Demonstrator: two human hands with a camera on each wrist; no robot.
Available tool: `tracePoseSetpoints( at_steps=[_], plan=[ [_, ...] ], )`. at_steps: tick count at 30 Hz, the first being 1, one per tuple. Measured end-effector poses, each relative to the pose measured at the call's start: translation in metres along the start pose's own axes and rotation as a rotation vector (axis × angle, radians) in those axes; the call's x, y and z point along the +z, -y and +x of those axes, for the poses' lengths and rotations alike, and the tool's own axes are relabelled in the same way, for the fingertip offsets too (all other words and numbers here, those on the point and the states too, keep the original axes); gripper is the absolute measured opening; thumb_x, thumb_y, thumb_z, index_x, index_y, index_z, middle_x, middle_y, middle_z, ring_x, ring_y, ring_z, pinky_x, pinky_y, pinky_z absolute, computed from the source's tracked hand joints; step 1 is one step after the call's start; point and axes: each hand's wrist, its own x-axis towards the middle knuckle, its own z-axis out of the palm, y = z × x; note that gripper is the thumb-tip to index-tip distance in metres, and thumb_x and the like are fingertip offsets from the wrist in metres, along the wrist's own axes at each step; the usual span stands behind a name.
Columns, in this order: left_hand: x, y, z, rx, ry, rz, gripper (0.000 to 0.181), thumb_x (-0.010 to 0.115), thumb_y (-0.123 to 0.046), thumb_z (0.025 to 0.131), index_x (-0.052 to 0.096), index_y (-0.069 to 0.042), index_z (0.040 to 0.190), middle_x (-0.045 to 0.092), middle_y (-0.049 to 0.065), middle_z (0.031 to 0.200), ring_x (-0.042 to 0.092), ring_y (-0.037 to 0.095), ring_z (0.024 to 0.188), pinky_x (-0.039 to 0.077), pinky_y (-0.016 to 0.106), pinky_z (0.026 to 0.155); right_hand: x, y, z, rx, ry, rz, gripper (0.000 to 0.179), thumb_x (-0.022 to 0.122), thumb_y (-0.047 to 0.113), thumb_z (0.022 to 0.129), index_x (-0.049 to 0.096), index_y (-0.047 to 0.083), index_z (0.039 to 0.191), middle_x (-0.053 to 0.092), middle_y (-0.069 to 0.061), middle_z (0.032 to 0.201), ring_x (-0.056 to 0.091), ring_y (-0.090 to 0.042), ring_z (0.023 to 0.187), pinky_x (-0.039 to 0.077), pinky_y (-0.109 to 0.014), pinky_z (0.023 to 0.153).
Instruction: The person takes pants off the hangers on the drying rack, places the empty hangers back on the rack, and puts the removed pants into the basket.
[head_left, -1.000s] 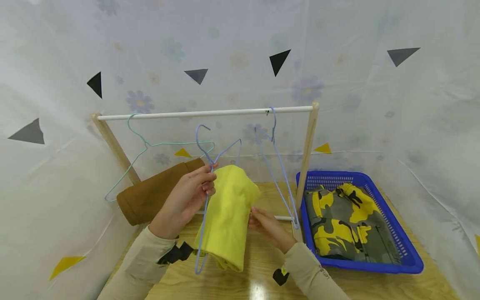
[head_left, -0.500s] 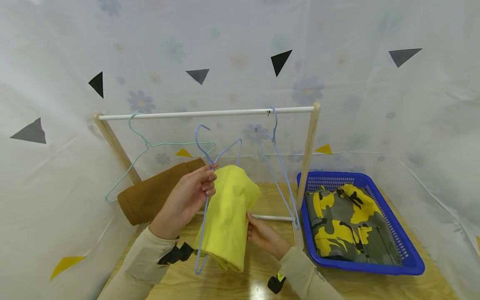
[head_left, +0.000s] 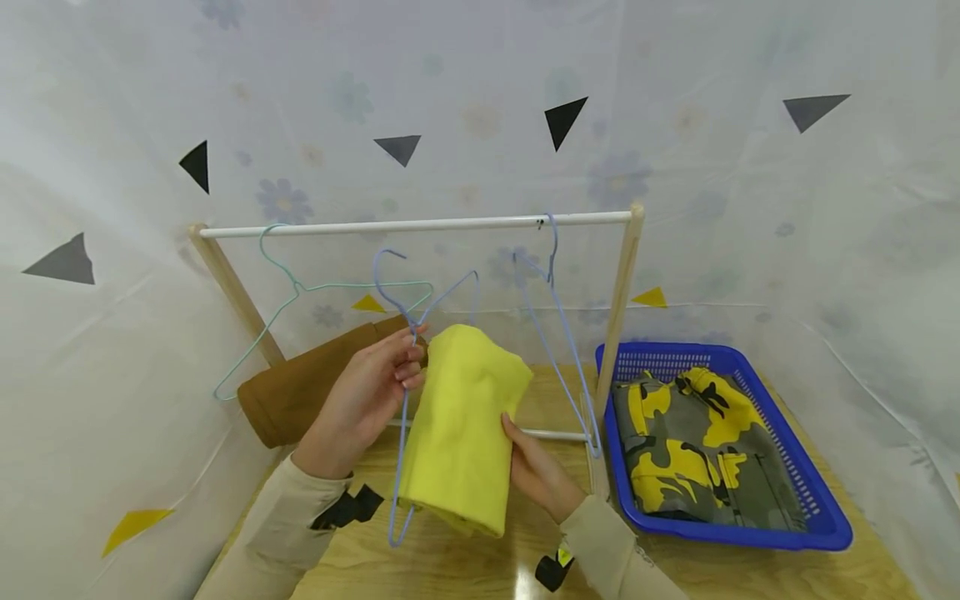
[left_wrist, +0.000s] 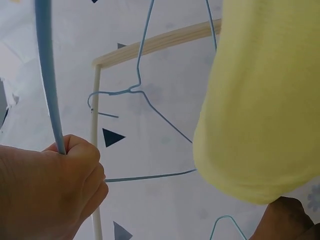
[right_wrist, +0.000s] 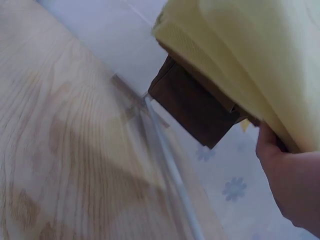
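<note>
My left hand (head_left: 373,385) grips a blue wire hanger (head_left: 390,287) just below its hook, holding it in front of the rack. Folded yellow cloth (head_left: 468,425) is draped over this hanger's lower bar and hangs down beside the hand. At the cloth's right edge my right hand (head_left: 543,471) pinches it, thumb on the front and the other fingers hidden behind. The right wrist view shows that thumb at the layered edge of the yellow cloth (right_wrist: 240,55). In the left wrist view, the fist of my left hand (left_wrist: 60,185) closes round the hanger wire (left_wrist: 47,80).
A rack with a white rod (head_left: 420,225) stands behind my hands. From it hang a mint hanger (head_left: 360,286) with brown cloth (head_left: 300,392) and a bare blue hanger (head_left: 570,342). A blue basket (head_left: 817,500) with folded camouflage clothing (head_left: 697,450) sits at the right.
The held hanger has shifted slightly left. The yellow cloth has swung a little right and shows more of its front, with my right thumb now lying over its edge.
</note>
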Motion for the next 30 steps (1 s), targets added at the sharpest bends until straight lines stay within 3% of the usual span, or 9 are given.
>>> tracePoseSetpoints(
  at_steps=[5,8,11,19,28,30],
  plan=[
    [-0.005,-0.001,-0.001,0.010,-0.030,-0.052,0.023,0.043,-0.022,0.104,0.057,-0.005,0.112,0.040,-0.001,0.082,0.030,0.009,0.062,0.030,0.020,0.057,0.014,0.006,-0.002,-0.141,-0.203,-0.082,0.021,0.040,0.022,0.106,0.059,0.014,0.110,0.065,0.005,0.102,0.062,-0.009,0.095,0.048,-0.025,0.087],
    [-0.007,-0.003,-0.001,0.015,-0.028,-0.055,0.028,0.040,-0.027,0.105,0.050,-0.004,0.118,0.039,-0.002,0.083,0.029,0.008,0.061,0.028,0.019,0.055,0.023,0.010,-0.003,-0.199,-0.303,-0.121,0.019,0.046,0.020,0.103,0.060,0.009,0.109,0.067,0.003,0.099,0.063,-0.011,0.091,0.050,-0.026,0.083],
    [-0.008,-0.003,-0.002,0.018,-0.028,-0.044,0.033,0.037,-0.028,0.105,0.044,-0.003,0.125,0.037,-0.003,0.082,0.026,0.008,0.061,0.027,0.019,0.054,0.031,0.015,-0.004,-0.242,-0.351,-0.155,0.023,0.049,0.020,0.102,0.057,0.002,0.115,0.067,0.001,0.097,0.064,-0.012,0.090,0.051,-0.026,0.081],
    [-0.012,0.000,-0.001,0.023,-0.021,-0.077,0.035,0.038,-0.032,0.104,0.044,-0.004,0.124,0.036,-0.003,0.077,0.020,0.008,0.058,0.024,0.016,0.049,0.048,0.026,-0.010,-0.274,-0.374,-0.181,0.039,0.048,0.020,0.102,0.042,-0.003,0.133,0.064,0.001,0.101,0.062,-0.012,0.094,0.049,-0.026,0.084],
    [-0.014,0.005,0.002,0.027,-0.007,-0.122,0.025,0.042,-0.035,0.102,0.049,-0.011,0.103,0.038,-0.003,0.073,0.025,0.004,0.048,0.025,0.014,0.043,0.071,0.036,-0.018,-0.276,-0.355,-0.180,0.036,0.049,0.018,0.102,0.042,-0.002,0.131,0.064,-0.001,0.102,0.062,-0.014,0.094,0.049,-0.028,0.085],
    [-0.014,0.006,0.003,0.024,0.002,-0.105,0.031,0.041,-0.038,0.101,0.050,-0.012,0.117,0.038,-0.004,0.071,0.025,0.004,0.047,0.025,0.013,0.041,0.076,0.038,-0.020,-0.280,-0.337,-0.189,0.036,0.048,0.017,0.102,0.042,-0.002,0.132,0.063,-0.002,0.104,0.062,-0.015,0.095,0.050,-0.029,0.085]
  ],
)
